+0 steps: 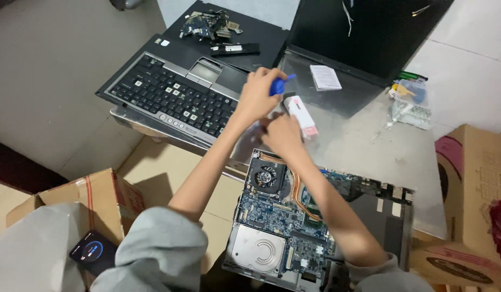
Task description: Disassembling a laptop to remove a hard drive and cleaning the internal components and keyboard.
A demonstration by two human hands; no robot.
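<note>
To my left a detached laptop keyboard [172, 97], far off a heap of small circuit scraps [207, 24], a white paper slip [325, 77], a clear bag of parts [411, 105] to my right, cardboard boxes [472, 184], a phone [92, 252] near me

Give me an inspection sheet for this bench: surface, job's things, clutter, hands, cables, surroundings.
Surface: grey scuffed table, crowded.
Job's things: blue-handled screwdriver in left hand; white and pink stick-shaped item at right hand; opened laptop base with fan, copper heat pipe, hard drive exposed.
Clutter: detached keyboard deck, heap of small parts on a black panel, black lid panel, folded paper, plastic bag of bits.
Hands: left hand gripping the screwdriver; right hand beside the stick item, grip unclear.
Cables: nothing seen.
Surroundings: cardboard boxes both sides, phone lower left.
</note>
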